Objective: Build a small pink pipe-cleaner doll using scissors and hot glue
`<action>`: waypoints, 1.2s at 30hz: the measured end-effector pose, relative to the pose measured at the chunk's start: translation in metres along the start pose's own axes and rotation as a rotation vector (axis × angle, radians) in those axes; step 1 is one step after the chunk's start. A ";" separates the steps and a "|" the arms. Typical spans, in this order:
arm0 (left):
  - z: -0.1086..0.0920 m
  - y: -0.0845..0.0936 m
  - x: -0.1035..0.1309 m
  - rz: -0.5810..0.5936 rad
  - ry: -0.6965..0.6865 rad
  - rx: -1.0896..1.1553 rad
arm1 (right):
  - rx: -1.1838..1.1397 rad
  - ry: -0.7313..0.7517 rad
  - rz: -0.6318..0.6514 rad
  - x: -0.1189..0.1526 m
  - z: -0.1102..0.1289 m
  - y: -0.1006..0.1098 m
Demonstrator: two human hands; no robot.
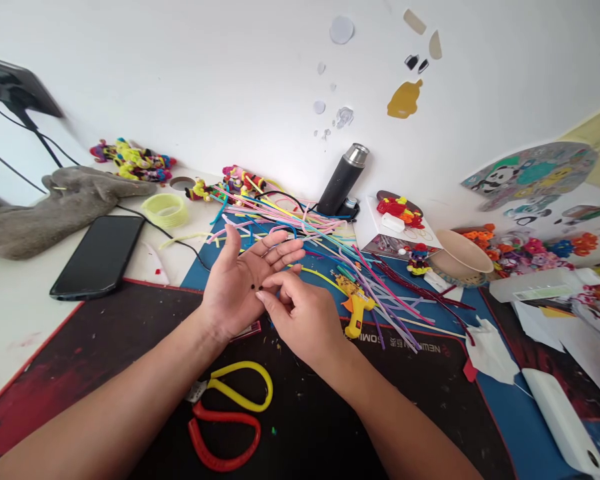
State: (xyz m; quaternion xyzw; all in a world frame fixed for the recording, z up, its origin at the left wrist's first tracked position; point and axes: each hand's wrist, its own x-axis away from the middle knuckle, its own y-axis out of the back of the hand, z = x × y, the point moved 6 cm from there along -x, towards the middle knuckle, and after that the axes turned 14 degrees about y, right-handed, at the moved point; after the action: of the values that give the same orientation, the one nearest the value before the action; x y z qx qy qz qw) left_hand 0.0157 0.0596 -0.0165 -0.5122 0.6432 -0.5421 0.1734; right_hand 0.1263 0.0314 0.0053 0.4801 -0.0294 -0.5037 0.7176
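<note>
My left hand (243,280) is turned palm up with its fingers stretched out. A few tiny black beads (253,287) lie on its palm. Over that palm, my right hand (303,313) pinches thumb and forefinger together, with a small black bead (259,288) at their tips. Below my hands, scissors with one yellow and one red handle (225,417) lie on the dark mat (380,413); their blades are hidden under my left forearm. A yellow glue gun (356,307) rests just right of my right hand.
Loose pipe cleaners (300,223) spread behind my hands. A phone (100,257) and a yellow coil (165,210) lie left. A black thermos (343,180) stands at the wall. To the right are a bowl (463,253), a white tissue (490,350) and a white elongated device (563,420).
</note>
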 end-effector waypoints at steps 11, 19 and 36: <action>0.003 0.000 -0.001 0.024 0.011 -0.012 | 0.001 -0.024 0.048 -0.003 0.000 -0.002; 0.003 0.002 -0.001 0.009 0.026 0.029 | -0.035 -0.022 0.035 -0.005 0.001 -0.001; 0.002 -0.003 0.002 0.016 0.050 0.080 | -0.083 -0.004 -0.011 -0.005 0.006 -0.001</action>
State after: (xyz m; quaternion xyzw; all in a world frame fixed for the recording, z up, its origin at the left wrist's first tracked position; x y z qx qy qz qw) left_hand 0.0176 0.0574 -0.0143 -0.4858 0.6293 -0.5787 0.1819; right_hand 0.1203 0.0308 0.0100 0.4492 -0.0073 -0.5094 0.7340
